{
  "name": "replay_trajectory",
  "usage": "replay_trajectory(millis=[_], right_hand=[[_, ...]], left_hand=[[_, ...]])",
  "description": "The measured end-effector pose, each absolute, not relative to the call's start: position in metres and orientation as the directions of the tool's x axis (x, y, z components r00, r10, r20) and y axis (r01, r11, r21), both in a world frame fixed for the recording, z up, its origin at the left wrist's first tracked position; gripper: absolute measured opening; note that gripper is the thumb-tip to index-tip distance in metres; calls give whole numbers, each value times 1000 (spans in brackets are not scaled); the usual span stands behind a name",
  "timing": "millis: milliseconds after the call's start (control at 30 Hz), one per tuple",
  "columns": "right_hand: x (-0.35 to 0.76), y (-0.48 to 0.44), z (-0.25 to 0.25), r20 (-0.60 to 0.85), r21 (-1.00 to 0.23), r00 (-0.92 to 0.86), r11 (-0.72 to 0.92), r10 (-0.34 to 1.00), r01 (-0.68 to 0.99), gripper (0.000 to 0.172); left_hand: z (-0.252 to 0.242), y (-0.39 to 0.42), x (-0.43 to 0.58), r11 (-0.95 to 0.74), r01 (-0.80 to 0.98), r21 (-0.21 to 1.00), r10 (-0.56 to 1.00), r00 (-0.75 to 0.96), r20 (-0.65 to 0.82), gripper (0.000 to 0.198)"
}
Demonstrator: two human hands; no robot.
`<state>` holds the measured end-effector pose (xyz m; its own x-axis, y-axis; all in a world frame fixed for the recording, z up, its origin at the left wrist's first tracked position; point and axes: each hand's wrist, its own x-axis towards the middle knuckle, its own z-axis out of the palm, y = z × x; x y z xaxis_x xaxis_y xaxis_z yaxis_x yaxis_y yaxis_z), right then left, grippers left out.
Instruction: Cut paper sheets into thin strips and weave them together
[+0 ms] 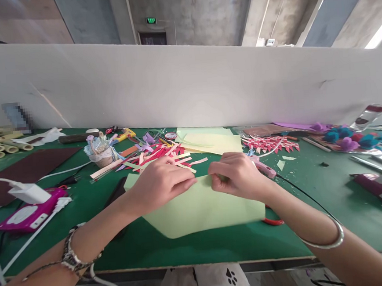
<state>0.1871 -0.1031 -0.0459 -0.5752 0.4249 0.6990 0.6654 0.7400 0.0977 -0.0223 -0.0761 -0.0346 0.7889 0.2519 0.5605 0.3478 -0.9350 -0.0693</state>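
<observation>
A light green sheet of paper [199, 210] lies on the green table [315, 203] in front of me. My left hand [161, 180] rests on the sheet's far edge with its fingers pressed down on the paper. My right hand [236, 174] is curled, pinching the same far edge close to the left fingertips. A pile of red, pink and cream paper strips [160, 156] lies just behind my hands.
More pale green sheets [210, 141] lie behind. A pink glue gun [262, 167] lies by my right hand, red scissor handles [272, 220] under the sheet. A magenta device [31, 213] with a white plug sits left. Red-white woven strips [270, 143] and felt flowers [346, 137] lie right. A white partition [187, 90] bounds the table.
</observation>
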Motion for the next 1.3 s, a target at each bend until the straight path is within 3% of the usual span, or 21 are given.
replay_trajectory(millis=[200, 300, 400, 467, 567, 700, 900, 1133, 1300], right_hand=[[243, -104, -59, 676, 24, -497, 658, 545, 753, 18], [267, -108, -57, 691, -66, -381, 578, 614, 813, 18], [266, -113, -45, 757, -131, -265, 537, 597, 834, 16], [249, -116, -35, 757, -67, -341, 585, 558, 808, 16], [215, -120, -23, 645, 77, -542, 660, 538, 747, 32], [190, -121, -18, 530, 97, -591, 650, 607, 754, 20], [179, -119, -17, 466, -73, -548, 648, 694, 758, 26], [171, -120, -17, 456, -336, -585, 738, 671, 585, 24], [188, -125, -14, 464, -436, -546, 716, 698, 545, 27]], left_hand=[[-25, -65, -71, -904, 427, 6, 378, 792, 479, 29], [-13, -63, -95, -889, 457, -21, 389, 779, 491, 27], [-3, -65, -100, -881, 465, -87, 363, 782, 506, 26], [1, -68, -93, -899, 416, -136, 306, 819, 486, 26], [4, -72, -81, -917, 357, -181, 240, 852, 465, 27], [11, -72, -77, -915, 362, -179, 255, 862, 438, 29], [7, -77, -55, -871, 436, -226, 304, 840, 449, 25], [-4, -86, -18, -767, 364, -528, 74, 868, 491, 27], [0, -82, -35, -716, 340, -610, -4, 872, 490, 25]])
